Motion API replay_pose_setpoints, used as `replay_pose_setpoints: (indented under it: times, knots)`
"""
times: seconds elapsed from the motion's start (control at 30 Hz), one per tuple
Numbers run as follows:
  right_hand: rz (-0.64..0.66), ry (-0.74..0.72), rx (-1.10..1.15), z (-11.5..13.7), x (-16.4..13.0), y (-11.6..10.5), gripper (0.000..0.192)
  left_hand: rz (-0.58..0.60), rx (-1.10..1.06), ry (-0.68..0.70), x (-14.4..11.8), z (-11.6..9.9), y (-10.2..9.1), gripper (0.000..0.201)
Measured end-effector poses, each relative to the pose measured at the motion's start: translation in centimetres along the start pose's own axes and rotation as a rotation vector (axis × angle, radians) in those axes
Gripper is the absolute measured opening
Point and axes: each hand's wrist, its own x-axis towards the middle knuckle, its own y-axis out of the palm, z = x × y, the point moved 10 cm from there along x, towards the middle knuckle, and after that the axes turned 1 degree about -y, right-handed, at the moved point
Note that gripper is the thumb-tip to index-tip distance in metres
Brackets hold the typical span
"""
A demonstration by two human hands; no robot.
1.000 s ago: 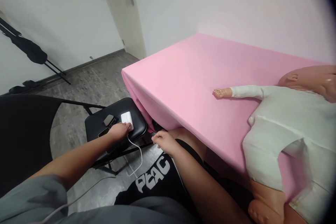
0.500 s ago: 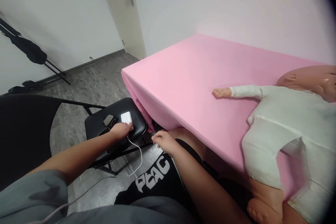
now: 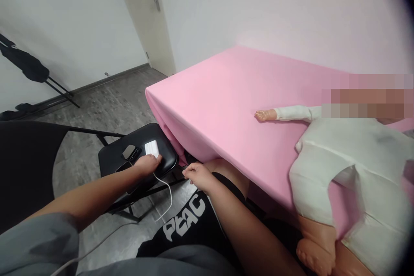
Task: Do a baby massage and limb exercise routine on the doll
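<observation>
left grip [image 3: 148, 165] is touching white box [image 3: 151, 147], closure hidden, cannot tell | box is resting on black seat [image 3: 167, 152] | right grip [image 3: 195, 175] is hovering curled, contents unclear | slack in white cable [image 3: 170, 196] is probably helping prevent tugging

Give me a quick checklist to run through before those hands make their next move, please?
1. White rectangular block within the edges of the black padded chair seat: ok.
2. Left hand at the block: ok, touching its near end.
3. Left hand's grip firm: cannot tell, most fingers are hidden.
4. Thin white cable plugged into the block: cannot tell, the hand hides its upper end.
5. Right hand free: cannot tell, its fingers are curled.
6. Doll in white cloth suit apart from both hands: ok.
</observation>
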Motion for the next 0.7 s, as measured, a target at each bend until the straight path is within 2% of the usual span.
replay_pose_setpoints:
  times: [0.23, 0.37, 0.47, 0.57, 0.67, 0.7]
  knots:
    - [-0.019, 0.041, -0.053, -0.3, 0.0, -0.4, 0.018, -0.061, -0.085, -0.126, -1.0, 1.3, -0.2, 0.036]
    - [-0.035, -0.012, -0.250, -0.4, 1.1, -0.6, 0.020, -0.102, -0.170, -0.204, -1.5, 2.9, -0.6, 0.029]
    - [-0.054, -0.050, -0.382, -0.1, 2.5, -0.2, 0.021, -0.175, -0.240, -0.292, -1.9, 4.6, -1.9, 0.038]
    - [-0.037, -0.098, -0.516, 0.9, 4.5, 1.6, 0.019, -0.259, -0.312, -0.367, -2.2, 6.7, -3.7, 0.045]
    - [0.032, -0.173, -0.641, 2.5, 7.0, 5.4, 0.012, -0.322, -0.375, -0.367, -2.1, 8.3, -5.5, 0.045]
    - [0.059, -0.204, -0.679, 3.1, 7.9, 6.9, 0.018, -0.337, -0.395, -0.350, -2.0, 8.7, -6.0, 0.043]
